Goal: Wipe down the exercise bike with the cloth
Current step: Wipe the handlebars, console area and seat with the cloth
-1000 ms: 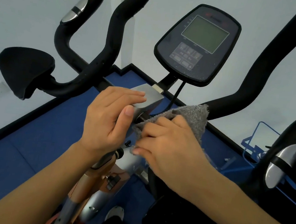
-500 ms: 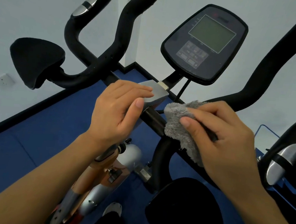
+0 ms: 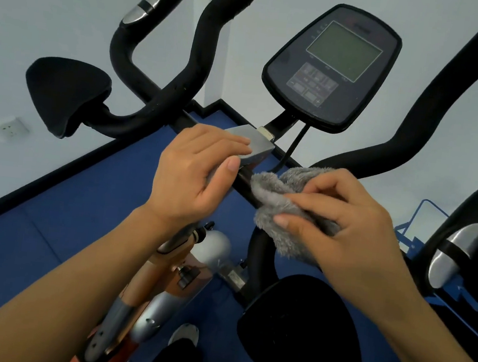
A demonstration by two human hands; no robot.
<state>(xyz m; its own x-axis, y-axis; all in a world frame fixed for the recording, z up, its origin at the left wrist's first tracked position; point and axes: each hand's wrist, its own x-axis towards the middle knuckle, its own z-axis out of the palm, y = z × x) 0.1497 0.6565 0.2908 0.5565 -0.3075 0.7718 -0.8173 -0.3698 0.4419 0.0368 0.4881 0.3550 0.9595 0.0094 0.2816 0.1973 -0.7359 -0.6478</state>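
The exercise bike fills the view, with black handlebars [image 3: 196, 67] and a console [image 3: 332, 69] with a grey screen at the top. My left hand [image 3: 193, 179] grips the grey metal clamp block [image 3: 257, 147] at the centre of the bar. My right hand [image 3: 342, 221] presses a fluffy grey cloth [image 3: 272, 193] around the black crossbar just right of the block. The cloth wraps over the bar and hangs below my fingers. The orange and silver frame post [image 3: 159, 284] runs down under my left wrist.
A black elbow pad [image 3: 64, 91] sits at the left and another black pad [image 3: 298, 334] at the lower right. A silver grip sensor [image 3: 454, 253] is on the right handle. Blue floor mat [image 3: 50, 220], white walls, a wall socket [image 3: 10, 127] and a blue metal rack [image 3: 421, 229] surround the bike.
My right hand has carried the cloth up and right, from below the clamp block onto the crossbar beside it. My left hand has stayed on the block.
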